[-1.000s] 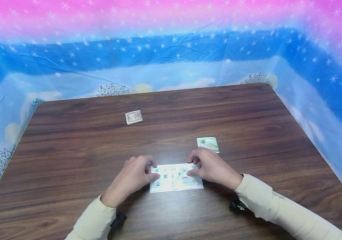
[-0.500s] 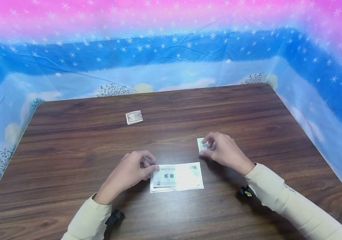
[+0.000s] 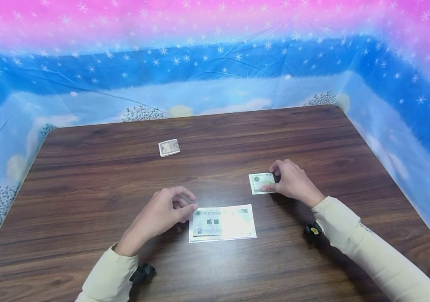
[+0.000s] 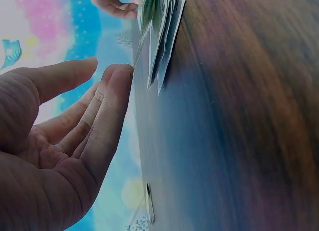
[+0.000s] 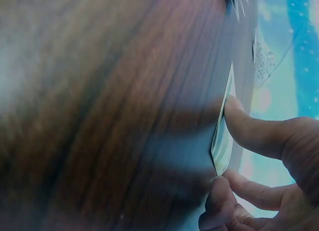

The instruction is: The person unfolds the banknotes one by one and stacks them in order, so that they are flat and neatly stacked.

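Note:
Several banknotes [image 3: 237,226] lie stacked in front of me, one marked with a 2 on its left half; in the left wrist view their edges stand partly apart. Beside their upper left corner is my left hand [image 3: 165,216], its thumb apart from its loosely bent fingers. The fingertips are at the edge of the notes; whether they touch is hard to tell. My right hand [image 3: 294,180] pinches the right end of a small folded green banknote [image 3: 258,184] on the table. In the right wrist view, the thumb [image 5: 237,114] presses its face and the fingers meet its edge.
Farther back on the left lies another folded banknote [image 3: 169,147], brownish. The dark wood table [image 3: 105,176] is bordered by a snowflake-patterned cloth [image 3: 215,63] at the back and sides.
My right hand has left the stacked banknotes and moved up and right to the folded green banknote. My left hand has drawn slightly back from the stack's left end.

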`<control>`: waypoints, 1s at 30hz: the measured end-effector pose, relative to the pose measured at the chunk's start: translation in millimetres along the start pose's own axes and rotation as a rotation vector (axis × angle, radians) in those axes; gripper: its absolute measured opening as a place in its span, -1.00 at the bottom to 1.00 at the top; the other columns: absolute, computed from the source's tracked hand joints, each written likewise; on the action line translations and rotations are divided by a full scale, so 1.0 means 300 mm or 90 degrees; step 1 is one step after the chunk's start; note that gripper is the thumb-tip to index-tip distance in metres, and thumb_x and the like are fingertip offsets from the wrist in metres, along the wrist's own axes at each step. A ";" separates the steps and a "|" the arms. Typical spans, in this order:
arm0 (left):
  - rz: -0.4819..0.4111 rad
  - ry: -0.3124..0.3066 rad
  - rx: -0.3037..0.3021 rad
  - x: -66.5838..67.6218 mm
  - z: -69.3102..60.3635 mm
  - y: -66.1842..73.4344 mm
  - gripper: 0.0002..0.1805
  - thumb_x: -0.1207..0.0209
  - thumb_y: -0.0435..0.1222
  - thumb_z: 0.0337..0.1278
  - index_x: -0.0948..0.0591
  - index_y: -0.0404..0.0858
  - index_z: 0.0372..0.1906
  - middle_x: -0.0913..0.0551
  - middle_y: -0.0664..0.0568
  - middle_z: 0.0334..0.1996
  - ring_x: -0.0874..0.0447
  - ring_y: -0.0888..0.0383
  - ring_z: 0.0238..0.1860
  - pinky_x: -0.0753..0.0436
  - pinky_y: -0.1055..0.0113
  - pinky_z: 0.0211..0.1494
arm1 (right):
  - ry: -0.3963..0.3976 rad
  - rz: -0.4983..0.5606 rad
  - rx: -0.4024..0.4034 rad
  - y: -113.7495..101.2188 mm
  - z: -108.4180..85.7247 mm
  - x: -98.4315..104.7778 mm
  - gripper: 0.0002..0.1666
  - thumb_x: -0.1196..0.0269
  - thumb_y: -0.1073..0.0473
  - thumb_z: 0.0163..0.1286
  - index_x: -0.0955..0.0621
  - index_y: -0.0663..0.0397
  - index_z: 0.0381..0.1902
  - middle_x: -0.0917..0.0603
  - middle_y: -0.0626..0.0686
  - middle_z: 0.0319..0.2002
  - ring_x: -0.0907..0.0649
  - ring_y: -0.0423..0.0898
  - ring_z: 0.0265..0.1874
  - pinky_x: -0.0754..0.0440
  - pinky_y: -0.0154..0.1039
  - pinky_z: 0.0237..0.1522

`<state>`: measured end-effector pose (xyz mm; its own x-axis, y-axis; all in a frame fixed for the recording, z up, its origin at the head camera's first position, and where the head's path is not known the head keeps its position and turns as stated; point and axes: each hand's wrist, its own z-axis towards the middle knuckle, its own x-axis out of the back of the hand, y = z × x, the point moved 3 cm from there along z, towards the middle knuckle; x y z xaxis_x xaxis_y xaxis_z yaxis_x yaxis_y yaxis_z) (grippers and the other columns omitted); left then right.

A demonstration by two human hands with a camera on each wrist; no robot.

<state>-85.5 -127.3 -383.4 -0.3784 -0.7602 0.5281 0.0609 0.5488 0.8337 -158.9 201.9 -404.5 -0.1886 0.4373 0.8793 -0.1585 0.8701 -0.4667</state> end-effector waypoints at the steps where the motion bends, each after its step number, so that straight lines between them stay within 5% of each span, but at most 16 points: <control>1: -0.003 -0.001 0.000 0.001 0.000 0.000 -0.78 -0.31 -0.28 0.30 -0.66 -0.32 -0.06 -0.77 0.00 -0.40 -0.74 0.11 -0.50 -0.73 0.23 -0.42 | 0.000 0.002 -0.002 0.003 0.003 0.002 -0.31 -0.60 -0.07 0.07 -0.63 0.32 -0.04 -0.64 0.20 -0.18 -0.59 0.11 -0.16 -0.56 0.11 -0.06; 7: -0.018 -0.006 -0.003 0.002 0.000 0.004 -0.76 -0.31 -0.29 0.31 -0.64 -0.37 -0.04 -0.77 -0.02 -0.41 -0.75 0.07 -0.49 -0.75 0.17 -0.41 | -0.004 0.028 -0.024 0.014 0.014 0.012 -0.36 -0.61 -0.04 0.06 -0.57 0.27 -0.14 -0.63 0.17 -0.21 -0.57 0.06 -0.26 -0.57 0.03 -0.14; 14: -0.026 0.000 -0.009 0.006 0.000 0.007 -0.77 -0.31 -0.31 0.31 -0.65 -0.37 -0.04 -0.78 -0.05 -0.38 -0.75 0.06 -0.47 -0.76 0.17 -0.40 | 0.039 0.080 -0.009 0.009 0.019 0.046 -0.69 -0.51 0.20 0.18 -0.65 0.26 -0.22 -0.70 0.12 -0.34 -0.65 -0.01 -0.38 -0.64 -0.07 -0.25; 22: -0.019 0.045 -0.015 0.003 0.008 0.015 -0.70 -0.32 -0.30 0.29 -0.67 -0.31 0.06 -0.79 -0.01 -0.18 -0.78 0.12 -0.19 -0.73 0.11 0.01 | 0.063 0.168 0.013 -0.063 0.008 0.088 -0.78 -0.50 0.31 0.19 -0.66 0.26 -0.29 -0.69 0.11 -0.40 -0.70 -0.06 -0.44 -0.70 -0.15 -0.29; 30: -0.149 0.052 0.001 -0.042 0.032 0.030 -0.51 -0.30 -0.38 0.27 -0.54 -0.40 0.28 -0.70 -0.26 0.07 -0.76 -0.06 -0.02 -0.73 0.15 0.08 | 0.009 0.320 0.053 -0.190 -0.035 0.076 -0.78 -0.47 0.41 0.20 -0.62 0.32 -0.27 -0.65 0.15 -0.38 -0.73 -0.05 -0.47 -0.78 -0.10 -0.40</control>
<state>-89.0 -109.4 -384.1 -0.3067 -0.8919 0.3323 -0.0210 0.3554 0.9345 -144.0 164.5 -356.9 -0.2478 0.8009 0.5452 -0.1289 0.5304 -0.8379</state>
